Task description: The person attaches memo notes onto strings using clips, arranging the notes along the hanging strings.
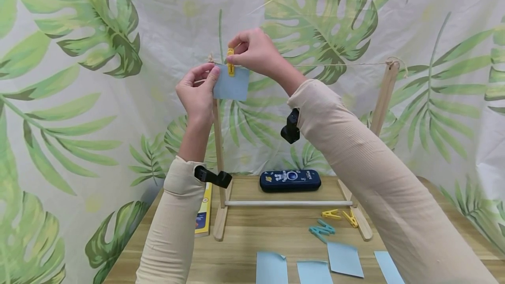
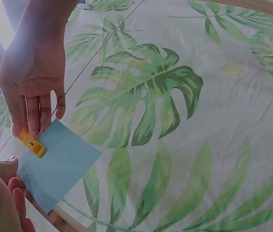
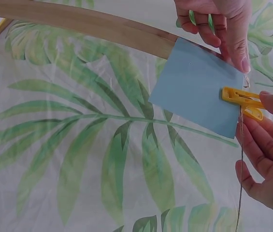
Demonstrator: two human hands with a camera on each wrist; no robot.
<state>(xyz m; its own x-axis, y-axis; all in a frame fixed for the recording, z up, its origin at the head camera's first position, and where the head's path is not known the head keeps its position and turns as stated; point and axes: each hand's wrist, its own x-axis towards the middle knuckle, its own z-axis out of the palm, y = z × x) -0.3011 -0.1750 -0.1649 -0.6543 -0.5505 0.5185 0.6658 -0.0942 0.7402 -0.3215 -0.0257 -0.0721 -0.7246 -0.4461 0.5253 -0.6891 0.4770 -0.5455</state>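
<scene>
Your right hand (image 1: 256, 50) pinches a yellow clothespin (image 1: 231, 71) between thumb and fingers, its tip over the top edge of a blue paper (image 1: 232, 89) between your hands. Your left hand (image 1: 198, 91), thumb and fingers nearly meeting, pinches that paper's upper corner (more blue sheets (image 1: 345, 259) lie on the worktop (image 1: 268, 222) below both).
</scene>
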